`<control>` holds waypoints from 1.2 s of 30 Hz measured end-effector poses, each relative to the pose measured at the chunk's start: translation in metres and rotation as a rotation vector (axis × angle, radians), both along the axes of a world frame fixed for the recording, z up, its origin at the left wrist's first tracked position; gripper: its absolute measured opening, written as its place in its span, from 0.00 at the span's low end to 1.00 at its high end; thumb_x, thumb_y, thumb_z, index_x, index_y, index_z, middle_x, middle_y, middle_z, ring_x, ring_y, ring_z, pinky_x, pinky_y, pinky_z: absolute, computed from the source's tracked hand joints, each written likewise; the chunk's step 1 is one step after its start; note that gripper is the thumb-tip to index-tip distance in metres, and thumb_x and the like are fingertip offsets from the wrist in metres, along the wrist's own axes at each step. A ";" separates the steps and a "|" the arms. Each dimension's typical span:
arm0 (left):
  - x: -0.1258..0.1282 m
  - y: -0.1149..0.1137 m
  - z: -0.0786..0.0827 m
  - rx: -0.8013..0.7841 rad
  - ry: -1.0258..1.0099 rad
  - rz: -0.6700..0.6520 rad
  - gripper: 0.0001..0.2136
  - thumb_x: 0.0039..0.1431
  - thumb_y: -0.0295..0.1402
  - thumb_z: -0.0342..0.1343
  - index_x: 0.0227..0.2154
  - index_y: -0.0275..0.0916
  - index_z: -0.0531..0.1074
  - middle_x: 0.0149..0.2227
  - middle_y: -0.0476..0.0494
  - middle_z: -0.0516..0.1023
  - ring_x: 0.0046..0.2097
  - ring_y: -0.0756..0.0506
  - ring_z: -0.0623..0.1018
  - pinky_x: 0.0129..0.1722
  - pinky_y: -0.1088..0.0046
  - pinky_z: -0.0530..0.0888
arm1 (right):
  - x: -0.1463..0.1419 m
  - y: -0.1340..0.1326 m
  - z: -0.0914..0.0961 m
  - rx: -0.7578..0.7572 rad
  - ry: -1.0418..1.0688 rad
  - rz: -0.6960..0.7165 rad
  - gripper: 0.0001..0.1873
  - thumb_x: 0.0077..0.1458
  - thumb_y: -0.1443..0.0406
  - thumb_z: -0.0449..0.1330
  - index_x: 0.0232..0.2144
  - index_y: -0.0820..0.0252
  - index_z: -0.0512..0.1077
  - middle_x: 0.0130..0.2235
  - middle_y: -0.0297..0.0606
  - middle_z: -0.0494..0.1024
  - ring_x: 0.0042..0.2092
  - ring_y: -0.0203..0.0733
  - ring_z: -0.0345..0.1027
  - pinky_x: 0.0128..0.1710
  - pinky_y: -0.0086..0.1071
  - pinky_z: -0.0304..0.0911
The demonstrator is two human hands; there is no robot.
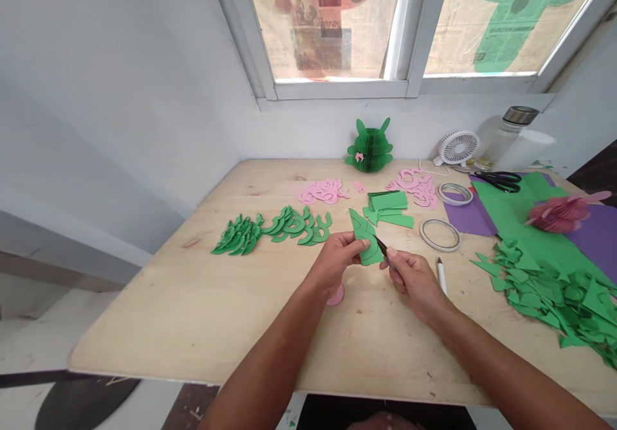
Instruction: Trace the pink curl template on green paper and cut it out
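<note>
Green card (362,226) over the table (193,314), scissors (380,245) at its edge.
Left of the card, piled green shapes (236,234) look finished; the left hand (339,254) pinches the card, its drawn outline not yet cut free; behind it, green strips (389,200) seem uncut; the right hand (412,277) grips the scissors; farther right, offcuts (554,292) heap. Newsprint (279,41) on the windows (415,31) is unreadable.

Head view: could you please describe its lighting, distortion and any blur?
Head view: daylight glares white below the newsprint; the wooden tabletop is softly lit; wide-angle distortion seemingly stretches the forearms; little motion blur shows on the left hand, right hand or held scissors.
</note>
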State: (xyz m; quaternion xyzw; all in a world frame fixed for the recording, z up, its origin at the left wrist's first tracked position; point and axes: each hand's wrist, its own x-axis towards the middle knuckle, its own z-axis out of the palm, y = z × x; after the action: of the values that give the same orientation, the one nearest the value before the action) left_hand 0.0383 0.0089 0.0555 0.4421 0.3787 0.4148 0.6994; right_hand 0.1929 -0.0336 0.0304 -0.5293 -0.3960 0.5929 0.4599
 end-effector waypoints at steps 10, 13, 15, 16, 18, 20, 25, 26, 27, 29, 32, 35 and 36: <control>0.001 0.000 0.001 -0.015 -0.002 0.052 0.10 0.43 0.36 0.62 0.26 0.34 0.76 0.27 0.44 0.76 0.28 0.49 0.72 0.33 0.71 0.70 | 0.000 0.000 0.002 0.004 -0.045 -0.006 0.24 0.50 0.47 0.58 0.23 0.63 0.69 0.14 0.22 0.50 0.18 0.27 0.36 0.18 0.28 0.31; 0.002 0.001 0.001 -0.019 -0.014 0.088 0.10 0.42 0.37 0.63 0.23 0.34 0.75 0.25 0.46 0.75 0.27 0.51 0.71 0.33 0.72 0.70 | 0.000 -0.001 0.002 0.008 -0.054 -0.012 0.24 0.49 0.46 0.58 0.23 0.63 0.69 0.14 0.22 0.49 0.18 0.27 0.36 0.18 0.29 0.31; 0.003 0.001 0.002 -0.025 -0.011 0.111 0.10 0.40 0.38 0.63 0.21 0.34 0.73 0.23 0.47 0.73 0.25 0.51 0.70 0.32 0.72 0.70 | 0.000 -0.001 0.002 0.007 -0.061 -0.015 0.24 0.49 0.46 0.58 0.23 0.63 0.69 0.14 0.22 0.49 0.18 0.27 0.35 0.18 0.29 0.31; 0.003 0.001 0.002 -0.028 -0.008 0.120 0.11 0.39 0.38 0.63 0.20 0.35 0.73 0.23 0.47 0.72 0.25 0.51 0.70 0.32 0.72 0.70 | -0.001 0.000 0.002 0.005 -0.063 -0.015 0.24 0.49 0.46 0.58 0.23 0.63 0.69 0.14 0.22 0.49 0.18 0.27 0.35 0.18 0.29 0.31; 0.003 0.001 0.003 -0.028 0.005 0.128 0.11 0.38 0.38 0.63 0.19 0.35 0.72 0.22 0.47 0.72 0.25 0.51 0.69 0.31 0.73 0.70 | -0.001 0.000 0.001 0.004 -0.061 -0.017 0.24 0.49 0.46 0.58 0.23 0.63 0.69 0.14 0.22 0.49 0.18 0.27 0.35 0.18 0.29 0.31; 0.003 0.001 0.003 -0.020 0.018 0.128 0.11 0.39 0.39 0.63 0.19 0.35 0.72 0.23 0.47 0.73 0.25 0.51 0.69 0.31 0.73 0.70 | -0.001 0.000 0.001 0.004 -0.055 -0.013 0.24 0.49 0.46 0.58 0.23 0.63 0.69 0.14 0.22 0.49 0.18 0.27 0.36 0.18 0.29 0.31; 0.003 0.001 0.001 -0.001 0.026 0.116 0.10 0.41 0.37 0.62 0.21 0.35 0.72 0.24 0.46 0.74 0.26 0.51 0.69 0.32 0.73 0.70 | -0.002 0.000 0.002 0.003 -0.063 -0.004 0.24 0.49 0.46 0.58 0.24 0.63 0.70 0.14 0.23 0.52 0.17 0.28 0.37 0.18 0.29 0.32; 0.003 0.001 0.000 -0.001 0.026 0.111 0.09 0.41 0.37 0.61 0.21 0.35 0.72 0.24 0.47 0.74 0.26 0.51 0.70 0.32 0.73 0.70 | -0.002 0.000 0.003 0.003 -0.067 -0.003 0.24 0.49 0.46 0.57 0.24 0.63 0.70 0.14 0.23 0.52 0.17 0.28 0.37 0.18 0.29 0.32; 0.003 0.002 0.000 -0.001 0.027 0.106 0.09 0.41 0.36 0.61 0.22 0.35 0.72 0.24 0.47 0.73 0.27 0.51 0.70 0.33 0.72 0.70 | -0.002 0.000 0.003 0.005 -0.070 -0.003 0.24 0.49 0.46 0.57 0.24 0.63 0.69 0.14 0.23 0.52 0.17 0.28 0.37 0.18 0.29 0.33; 0.002 0.002 -0.001 -0.002 0.034 0.097 0.09 0.41 0.36 0.61 0.23 0.35 0.73 0.24 0.48 0.73 0.27 0.51 0.70 0.33 0.72 0.70 | -0.001 0.000 0.002 0.009 -0.071 0.001 0.24 0.49 0.46 0.57 0.24 0.62 0.69 0.14 0.23 0.52 0.17 0.28 0.37 0.18 0.29 0.33; 0.002 0.003 0.000 -0.007 0.047 0.090 0.09 0.41 0.36 0.61 0.22 0.35 0.72 0.24 0.48 0.73 0.26 0.51 0.70 0.32 0.72 0.69 | -0.001 0.000 0.001 0.009 -0.067 0.010 0.23 0.49 0.46 0.57 0.24 0.62 0.70 0.14 0.23 0.52 0.17 0.28 0.37 0.18 0.29 0.33; 0.001 0.002 0.001 -0.005 0.048 0.077 0.08 0.41 0.35 0.60 0.22 0.35 0.72 0.23 0.48 0.72 0.26 0.51 0.69 0.32 0.73 0.69 | -0.001 0.000 0.001 0.020 -0.069 0.022 0.23 0.50 0.47 0.57 0.24 0.62 0.70 0.14 0.23 0.51 0.17 0.28 0.37 0.18 0.29 0.33; 0.001 0.002 0.002 -0.002 0.048 0.074 0.08 0.41 0.35 0.60 0.22 0.35 0.72 0.23 0.48 0.72 0.26 0.51 0.69 0.31 0.73 0.69 | -0.001 0.000 0.002 0.024 -0.071 0.025 0.23 0.50 0.47 0.57 0.24 0.62 0.70 0.14 0.23 0.51 0.17 0.28 0.37 0.18 0.29 0.33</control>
State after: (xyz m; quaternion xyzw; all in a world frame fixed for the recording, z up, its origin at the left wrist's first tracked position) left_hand 0.0391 0.0111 0.0574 0.4369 0.4118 0.4291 0.6749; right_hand 0.1919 -0.0338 0.0323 -0.5397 -0.4257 0.5746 0.4443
